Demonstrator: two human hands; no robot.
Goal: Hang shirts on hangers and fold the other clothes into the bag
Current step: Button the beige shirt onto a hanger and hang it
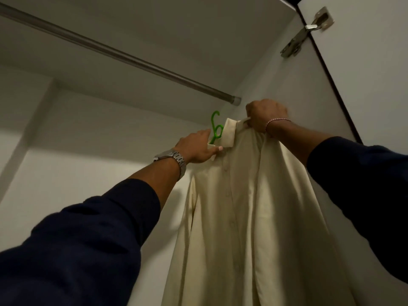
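Head view, inside wardrobe. Cream shirt sits on a green hanger, buttoned front toward the camera, body hanging straight down; only the hanger's hook shows, above the collar. Hook is below and just short of the metal rail, near the rail's right end by the wardrobe's right wall, so not yet hooked on. L hand, wristwatch on the wrist, pinches the collar at the hanger neck, thumb on the fabric. R hand, fingers curled, grips the shirt's collar/shoulder fabric on the other side and lifts. Progress (judged): this shirt is dressed on its hanger; left to do is raising the hook over the rail and letting go. Other shirts, the clothes to fold and the bag are out of frame, so the rest can't be assessed. Door hinge at upper right.
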